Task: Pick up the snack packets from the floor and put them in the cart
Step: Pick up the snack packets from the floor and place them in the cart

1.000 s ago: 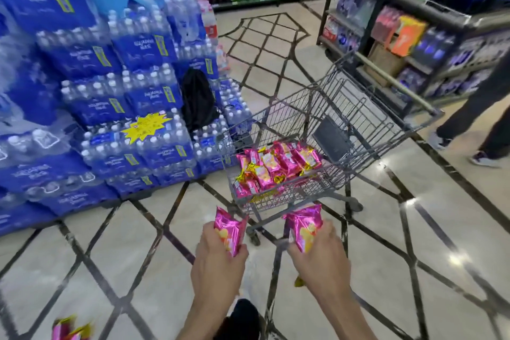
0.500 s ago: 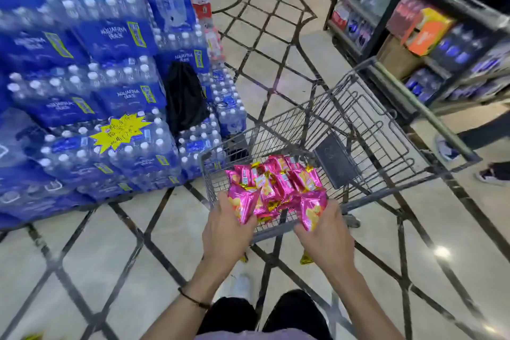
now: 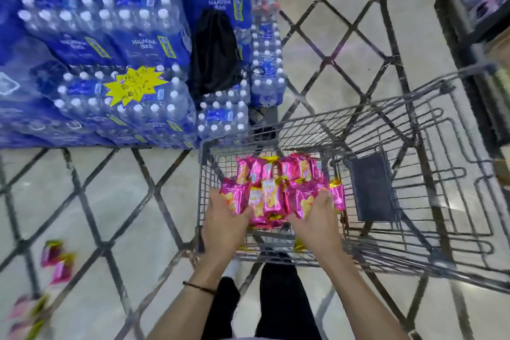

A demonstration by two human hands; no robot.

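A grey wire shopping cart (image 3: 303, 125) stands on a pale tiled floor with dark diamond lines (image 3: 110, 201), and a heap of shiny pink and yellow snack packets (image 3: 276, 174) lies at its near end. The left hand (image 3: 223, 222) curls round one pink packet (image 3: 234, 196) and the right hand (image 3: 317, 225) round another (image 3: 305, 201), the two hands apart at either side of the heap, low inside the basket. The printing on the packets is too blurred to read. More pink packets (image 3: 58, 262) lie on the floor, well to the left. Behind are blue shrink-wrapped packs of water bottles (image 3: 143, 44) with white lettering that seems to begin "AQUA", and a yellow starburst sign (image 3: 135, 88) with illegible handwriting.
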